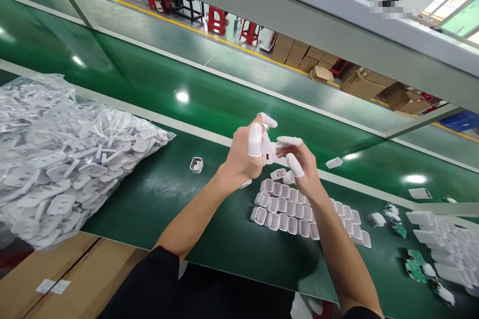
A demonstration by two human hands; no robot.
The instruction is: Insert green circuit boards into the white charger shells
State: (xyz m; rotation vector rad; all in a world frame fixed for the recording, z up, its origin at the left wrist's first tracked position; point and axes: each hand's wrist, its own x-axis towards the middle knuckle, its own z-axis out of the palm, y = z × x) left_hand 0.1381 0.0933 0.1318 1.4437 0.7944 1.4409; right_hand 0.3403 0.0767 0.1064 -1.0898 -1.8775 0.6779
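Note:
My left hand (244, 153), with white finger cots on its fingertips, is closed around a white charger housing (268, 153) with a red USB port on the side towards me. Just to the right of it, my right hand (306, 167) has its cotted thumb and fingers apart. Whether a fingertip touches the housing I cannot tell. Below the hands, rows of open white housings (283, 223) stand on the green bench, partly hidden by my right forearm. A single housing with parts inside (196, 164) stands to the left.
A clear plastic bag of white faceplates (62, 204) lies at the left. Green circuit boards (414, 265) and piled white housings (447, 246) are at the right. Beyond the bench edge runs a green conveyor belt (209, 112) with a loose housing (334, 162). A grey beam (299, 15) crosses above.

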